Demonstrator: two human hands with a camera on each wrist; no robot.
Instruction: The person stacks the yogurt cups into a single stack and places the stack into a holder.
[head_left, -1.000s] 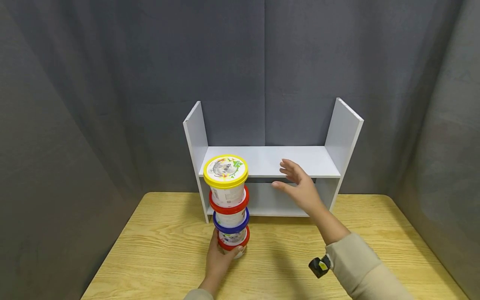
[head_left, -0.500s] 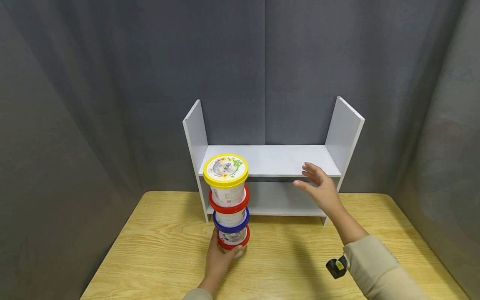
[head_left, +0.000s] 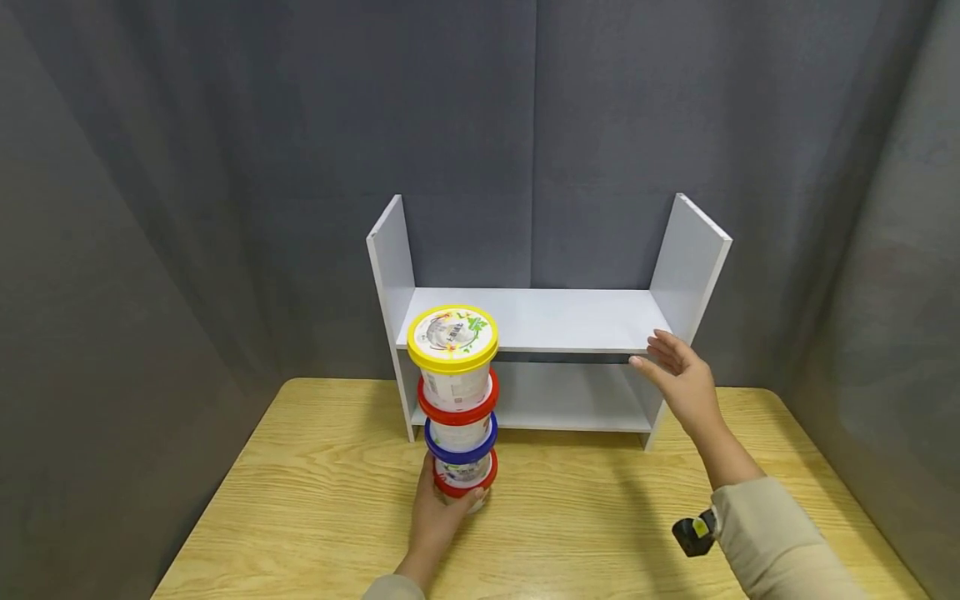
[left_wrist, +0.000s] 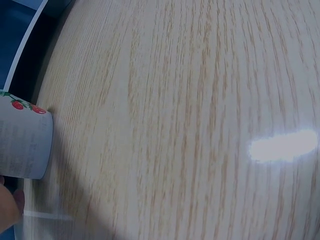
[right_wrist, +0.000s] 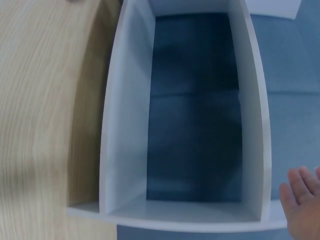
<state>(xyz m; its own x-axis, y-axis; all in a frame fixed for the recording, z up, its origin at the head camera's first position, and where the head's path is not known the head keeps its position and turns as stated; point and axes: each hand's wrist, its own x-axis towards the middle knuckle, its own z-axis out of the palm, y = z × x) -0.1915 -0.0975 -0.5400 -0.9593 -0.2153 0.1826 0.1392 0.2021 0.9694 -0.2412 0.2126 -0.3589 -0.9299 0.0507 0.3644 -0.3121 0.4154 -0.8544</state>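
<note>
Several round white tubs with coloured lids stand stacked in front of the shelf's left part in the head view. On top is a yellow-lidded tub (head_left: 453, 354); below come a red-lidded tub (head_left: 457, 415), a blue-lidded tub (head_left: 461, 457) and another red-lidded tub (head_left: 480, 481) at the bottom. My left hand (head_left: 435, 512) grips this bottom tub, thumb on its near side and fingers round the left. The left wrist view catches the bottom tub's wall (left_wrist: 22, 142). My right hand (head_left: 684, 385) holds nothing, fingers loosely extended, before the shelf's right side.
A white two-level shelf (head_left: 555, 321) with upright side panels stands at the back of the wooden table (head_left: 322, 483). Grey curtains (head_left: 315, 167) surround the table at the back and sides. A black strap-like device (head_left: 694, 533) hangs at the right sleeve.
My right hand has moved to the right, away from the stack. My left hand and the stacked tubs have hardly shifted.
</note>
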